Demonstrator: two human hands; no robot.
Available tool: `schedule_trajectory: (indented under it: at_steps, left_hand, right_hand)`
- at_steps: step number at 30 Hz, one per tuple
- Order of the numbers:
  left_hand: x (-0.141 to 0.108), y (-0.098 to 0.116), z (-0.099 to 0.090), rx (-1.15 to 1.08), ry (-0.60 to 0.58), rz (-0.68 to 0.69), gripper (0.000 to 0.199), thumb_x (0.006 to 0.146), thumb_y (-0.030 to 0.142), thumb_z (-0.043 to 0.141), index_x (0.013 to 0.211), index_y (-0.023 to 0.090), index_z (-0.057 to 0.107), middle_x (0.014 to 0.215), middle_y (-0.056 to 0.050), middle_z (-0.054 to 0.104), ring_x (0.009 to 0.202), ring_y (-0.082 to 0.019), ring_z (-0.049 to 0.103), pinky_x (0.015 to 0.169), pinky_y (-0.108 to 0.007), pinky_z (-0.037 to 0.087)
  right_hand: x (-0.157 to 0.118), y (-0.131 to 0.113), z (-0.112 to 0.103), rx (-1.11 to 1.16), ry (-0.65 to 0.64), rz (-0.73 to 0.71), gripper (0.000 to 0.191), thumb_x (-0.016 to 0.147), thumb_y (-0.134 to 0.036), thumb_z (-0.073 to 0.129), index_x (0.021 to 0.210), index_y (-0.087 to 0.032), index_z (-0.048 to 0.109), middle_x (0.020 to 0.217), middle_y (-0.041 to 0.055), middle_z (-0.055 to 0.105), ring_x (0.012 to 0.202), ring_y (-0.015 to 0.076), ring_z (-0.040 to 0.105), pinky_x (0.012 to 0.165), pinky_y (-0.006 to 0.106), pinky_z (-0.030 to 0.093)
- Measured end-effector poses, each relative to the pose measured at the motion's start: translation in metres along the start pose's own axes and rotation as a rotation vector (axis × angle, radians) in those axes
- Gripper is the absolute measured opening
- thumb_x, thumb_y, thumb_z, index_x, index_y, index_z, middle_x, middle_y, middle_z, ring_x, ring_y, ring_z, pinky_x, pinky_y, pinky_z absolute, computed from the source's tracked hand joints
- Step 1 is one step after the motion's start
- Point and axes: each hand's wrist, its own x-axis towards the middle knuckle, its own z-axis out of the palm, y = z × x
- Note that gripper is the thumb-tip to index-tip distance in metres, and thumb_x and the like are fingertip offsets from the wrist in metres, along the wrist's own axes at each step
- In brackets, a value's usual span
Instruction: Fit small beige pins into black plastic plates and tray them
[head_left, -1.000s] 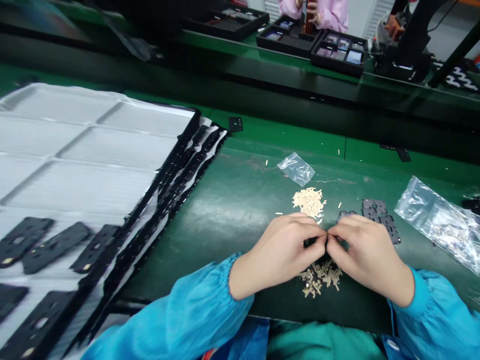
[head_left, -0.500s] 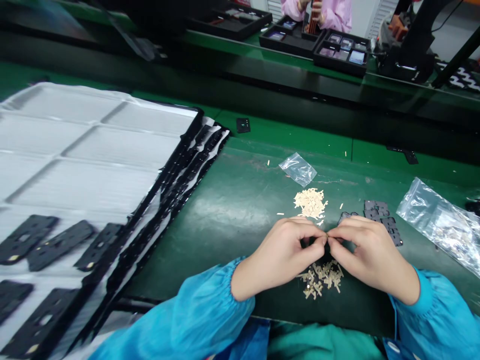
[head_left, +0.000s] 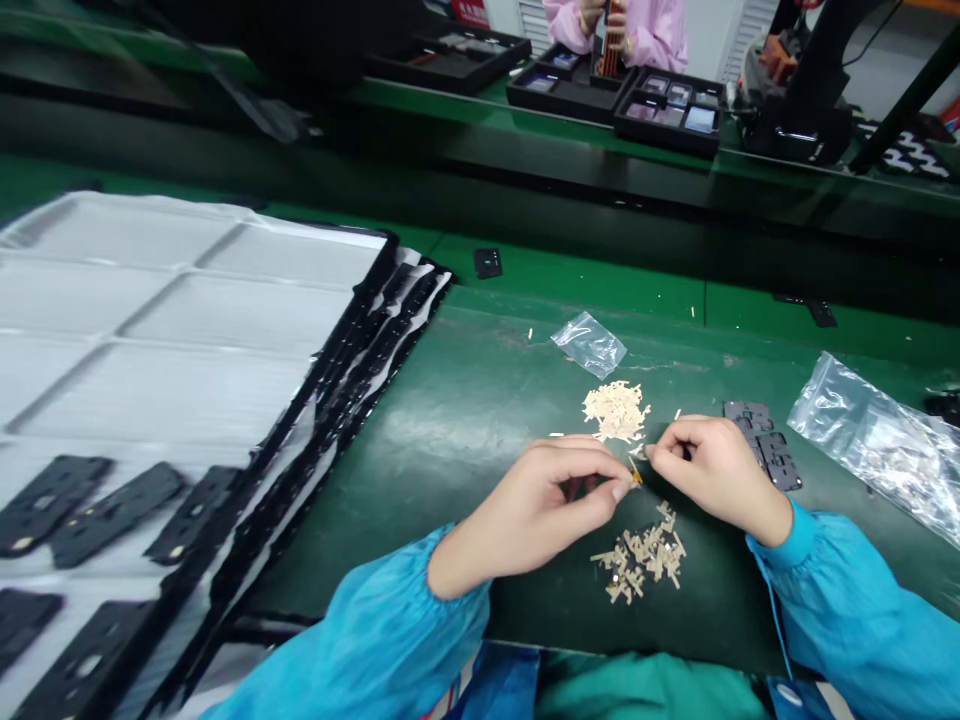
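Note:
My left hand and my right hand are over a green bench mat, with their fingertips pinched close together. A thin tan strip with a yellow tip stands between them, held in my right fingertips. My left fingertips sit by its lower end, and I cannot tell whether they grip anything. Just above lies a heap of pale strips. Below my hands is a looser pile of tan branched pieces. Right of my right hand are dark grey perforated plates.
On the left, a white ribbed tray holds black rectangular parts. Clear plastic bags lie on the mat. On a far bench stand black trays, where a co-worker's pink sleeves show.
My hands have drawn slightly apart, and the tan strip now shows between them. My left hand has shifted left and the view has tilted a little.

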Motion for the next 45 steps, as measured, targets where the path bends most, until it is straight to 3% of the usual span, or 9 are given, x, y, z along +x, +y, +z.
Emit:
schedule_trajectory:
  at_steps: [2,6,11,20,28,30,33,36,45]
  left_hand:
    - [-0.001,-0.004,-0.003,-0.082,-0.020,-0.090,0.015,0.092,0.019,0.061,0.084,0.017,0.074,0.079,-0.003,0.071,0.069,-0.014,0.058,0.061,-0.026,0.042]
    - [-0.002,-0.011,-0.007,-0.312,-0.097,-0.193,0.011,0.090,0.022,0.061,0.084,0.017,0.069,0.079,-0.001,0.066,0.067,-0.012,0.055,0.063,-0.026,0.043]
    - [-0.001,-0.012,-0.004,-0.375,-0.131,-0.247,0.010,0.087,0.023,0.063,0.082,0.016,0.068,0.072,0.002,0.060,0.063,-0.011,0.051,0.061,-0.025,0.041]
    - [0.004,-0.010,0.007,-0.371,0.018,-0.265,0.010,0.082,0.024,0.072,0.078,0.016,0.077,0.073,-0.003,0.072,0.063,-0.013,0.058,0.060,-0.025,0.046]
    - [0.005,-0.010,0.009,-0.340,0.060,-0.291,0.013,0.081,0.025,0.072,0.077,0.016,0.080,0.072,-0.004,0.075,0.064,-0.014,0.063,0.061,-0.025,0.050]
    - [0.006,-0.011,0.010,-0.327,0.092,-0.289,0.014,0.082,0.025,0.071,0.075,0.016,0.079,0.071,-0.003,0.075,0.065,-0.014,0.064,0.063,-0.026,0.050]
    - [0.007,-0.012,0.011,-0.294,0.118,-0.297,0.015,0.083,0.025,0.069,0.078,0.015,0.078,0.071,-0.003,0.074,0.064,-0.013,0.062,0.062,-0.025,0.048]
    - [0.006,-0.008,0.010,-0.241,0.081,-0.253,0.015,0.084,0.023,0.066,0.080,0.015,0.078,0.068,-0.001,0.070,0.060,-0.012,0.056,0.057,-0.024,0.044]
    - [0.006,0.013,-0.003,0.168,-0.073,0.049,0.015,0.086,0.014,0.062,0.083,0.018,0.076,0.070,0.000,0.067,0.065,-0.013,0.058,0.060,-0.025,0.045]
  right_hand:
    - [0.000,0.001,0.001,0.080,-0.035,0.019,0.019,0.089,-0.026,0.065,0.072,-0.020,0.071,0.071,0.0014,0.065,0.067,0.0161,0.055,0.064,0.031,0.041]
    - [-0.003,-0.007,-0.001,0.592,-0.280,0.095,0.024,0.091,-0.038,0.069,0.109,-0.023,0.075,0.089,0.0028,0.068,0.072,0.0149,0.055,0.061,0.028,0.041]
    - [-0.006,-0.016,0.000,0.718,-0.277,0.156,0.015,0.083,-0.033,0.080,0.081,-0.019,0.073,0.064,-0.0047,0.053,0.059,0.0106,0.042,0.055,0.025,0.034]
    - [-0.011,-0.019,0.006,0.650,-0.075,0.179,0.012,0.083,-0.028,0.071,0.075,-0.020,0.070,0.066,-0.0010,0.064,0.059,0.0127,0.054,0.051,0.025,0.043]
    - [-0.011,-0.017,0.008,0.506,0.032,0.145,0.016,0.087,-0.032,0.070,0.077,-0.019,0.071,0.067,0.0006,0.067,0.057,0.0136,0.055,0.052,0.027,0.046]
    - [-0.015,-0.017,0.007,0.339,0.139,0.029,0.015,0.089,-0.033,0.070,0.083,-0.019,0.072,0.068,0.0004,0.065,0.057,0.0138,0.054,0.053,0.028,0.045]
    - [-0.021,-0.018,0.006,-0.038,0.272,-0.295,0.010,0.094,-0.027,0.068,0.095,-0.019,0.074,0.077,0.0037,0.069,0.067,0.0174,0.060,0.062,0.032,0.047]
    - [-0.025,-0.019,0.006,-0.210,0.218,-0.472,0.014,0.098,-0.021,0.062,0.100,-0.018,0.075,0.084,0.0063,0.075,0.072,0.0192,0.062,0.065,0.034,0.047]
    - [-0.022,-0.025,0.000,0.012,0.084,-0.394,0.016,0.092,-0.018,0.060,0.083,-0.021,0.074,0.069,0.0003,0.071,0.061,0.0162,0.061,0.063,0.033,0.048]
